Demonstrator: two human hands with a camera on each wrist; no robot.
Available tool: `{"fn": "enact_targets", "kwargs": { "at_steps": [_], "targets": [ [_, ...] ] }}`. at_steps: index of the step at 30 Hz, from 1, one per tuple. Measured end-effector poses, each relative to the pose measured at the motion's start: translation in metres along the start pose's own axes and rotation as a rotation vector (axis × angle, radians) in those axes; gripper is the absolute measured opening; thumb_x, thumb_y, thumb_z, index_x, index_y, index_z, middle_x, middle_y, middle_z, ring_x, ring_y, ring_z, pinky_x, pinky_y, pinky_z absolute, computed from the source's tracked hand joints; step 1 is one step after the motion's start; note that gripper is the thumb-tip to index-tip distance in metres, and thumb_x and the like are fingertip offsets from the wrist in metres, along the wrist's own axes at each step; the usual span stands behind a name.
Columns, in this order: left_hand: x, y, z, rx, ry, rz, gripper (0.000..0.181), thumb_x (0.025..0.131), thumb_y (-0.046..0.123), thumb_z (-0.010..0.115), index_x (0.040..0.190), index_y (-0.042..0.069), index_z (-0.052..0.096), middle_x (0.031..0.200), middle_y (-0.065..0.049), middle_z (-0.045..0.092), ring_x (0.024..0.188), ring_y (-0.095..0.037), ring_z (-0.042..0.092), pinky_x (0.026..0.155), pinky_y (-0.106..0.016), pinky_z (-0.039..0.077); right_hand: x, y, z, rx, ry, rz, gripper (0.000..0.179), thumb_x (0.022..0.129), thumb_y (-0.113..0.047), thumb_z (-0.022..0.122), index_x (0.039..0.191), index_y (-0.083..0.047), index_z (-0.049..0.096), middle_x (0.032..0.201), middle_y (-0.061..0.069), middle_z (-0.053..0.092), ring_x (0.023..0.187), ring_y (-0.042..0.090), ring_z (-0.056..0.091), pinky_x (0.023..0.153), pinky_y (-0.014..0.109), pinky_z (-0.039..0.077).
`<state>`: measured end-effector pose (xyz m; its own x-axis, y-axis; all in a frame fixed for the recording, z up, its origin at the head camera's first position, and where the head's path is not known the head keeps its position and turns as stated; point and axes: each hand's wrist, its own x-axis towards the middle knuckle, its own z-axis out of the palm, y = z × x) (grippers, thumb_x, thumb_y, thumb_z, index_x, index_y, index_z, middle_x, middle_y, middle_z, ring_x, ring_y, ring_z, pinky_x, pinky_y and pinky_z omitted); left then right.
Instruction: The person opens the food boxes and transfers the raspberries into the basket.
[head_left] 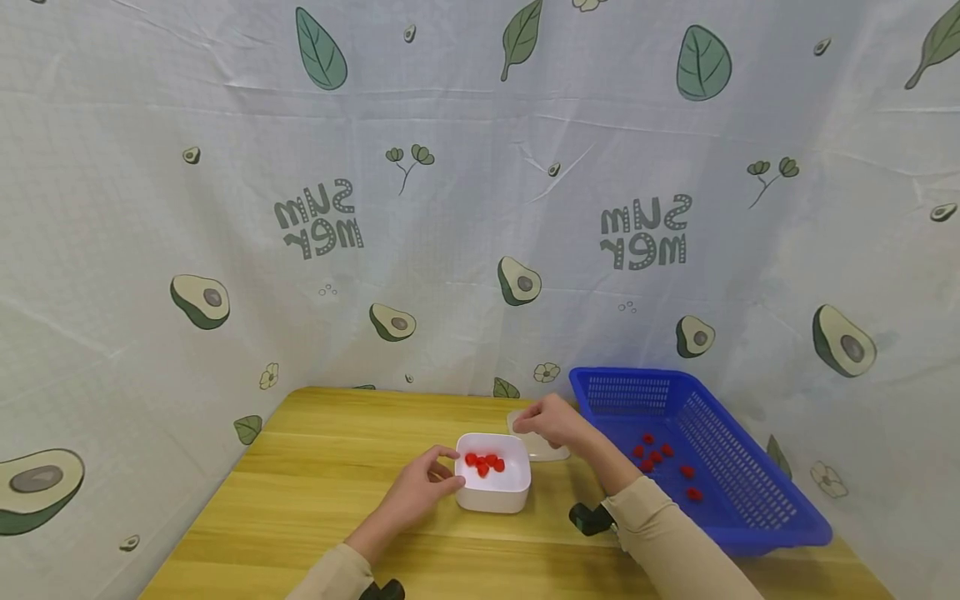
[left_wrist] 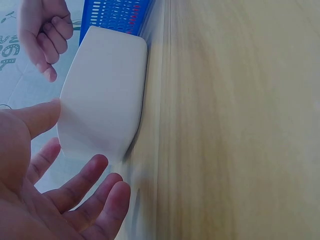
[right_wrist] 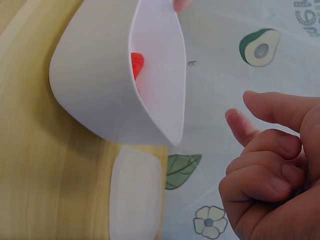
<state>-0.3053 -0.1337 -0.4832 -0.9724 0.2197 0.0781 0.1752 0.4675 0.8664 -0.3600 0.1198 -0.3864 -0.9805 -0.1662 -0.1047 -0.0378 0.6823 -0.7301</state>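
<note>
A white square box [head_left: 492, 500] sits on the table with several small red berry-like pieces [head_left: 482, 469] inside. My left hand [head_left: 420, 487] is at its left side, thumb and index fingertips at the rim. In the left wrist view its other fingers are spread beside the box wall [left_wrist: 102, 90]. My right hand [head_left: 555, 421] hovers past the box's right back corner, over a pale translucent lid [head_left: 551, 453]. In the right wrist view its thumb and index finger stand apart with nothing between them, and the other fingers are curled. One red piece [right_wrist: 136, 66] shows inside the rim there.
On the right stands a blue perforated basket [head_left: 750, 450] holding several more red pieces [head_left: 656, 457]. The wooden table [head_left: 322, 467] meets a printed cloth [head_left: 450, 208] behind and at the sides. My right forearm passes in front of the basket's left part.
</note>
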Motion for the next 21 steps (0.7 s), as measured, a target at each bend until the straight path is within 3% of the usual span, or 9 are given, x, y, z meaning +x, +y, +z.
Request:
{"fn": "enact_targets", "kwargs": {
  "at_steps": [5, 12, 17, 21],
  "targets": [
    [0.000, 0.000, 0.001, 0.001, 0.004, -0.007, 0.043, 0.092, 0.033, 0.074, 0.129, 0.016, 0.060, 0.104, -0.003, 0.066, 0.094, -0.020, 0.059, 0.079, -0.039, 0.052, 0.003, -0.001, 0.011, 0.016, -0.012, -0.010, 0.017, 0.089, -0.018, 0.074, 0.101, -0.006, 0.077, 0.077, 0.003, 0.060, 0.044, 0.012, 0.027, 0.044, 0.023, 0.026],
    [0.000, 0.002, -0.001, 0.002, 0.008, -0.001, 0.041, 0.092, 0.033, 0.074, 0.128, 0.018, 0.061, 0.103, -0.003, 0.066, 0.094, -0.020, 0.059, 0.080, -0.040, 0.052, 0.008, -0.002, 0.028, -0.027, -0.027, -0.004, 0.016, 0.088, -0.023, 0.076, 0.097, -0.011, 0.078, 0.058, -0.002, 0.042, 0.043, 0.012, 0.028, 0.044, 0.023, 0.026],
    [-0.001, 0.002, -0.002, 0.002, 0.002, 0.009, 0.041, 0.093, 0.033, 0.073, 0.128, 0.017, 0.060, 0.103, -0.003, 0.067, 0.093, -0.021, 0.060, 0.079, -0.040, 0.052, 0.010, -0.002, 0.040, -0.094, -0.024, -0.006, 0.019, 0.087, -0.029, 0.077, 0.097, -0.014, 0.078, 0.054, -0.002, 0.042, 0.043, 0.014, 0.032, 0.044, 0.024, 0.028],
    [0.000, 0.001, -0.002, -0.001, -0.002, 0.011, 0.041, 0.093, 0.033, 0.073, 0.128, 0.017, 0.060, 0.104, -0.003, 0.067, 0.093, -0.021, 0.060, 0.080, -0.040, 0.052, 0.011, -0.001, 0.048, -0.049, -0.056, -0.048, 0.017, 0.089, -0.025, 0.075, 0.097, -0.011, 0.079, 0.054, -0.002, 0.043, 0.042, 0.013, 0.031, 0.043, 0.023, 0.029]
  ]
}}
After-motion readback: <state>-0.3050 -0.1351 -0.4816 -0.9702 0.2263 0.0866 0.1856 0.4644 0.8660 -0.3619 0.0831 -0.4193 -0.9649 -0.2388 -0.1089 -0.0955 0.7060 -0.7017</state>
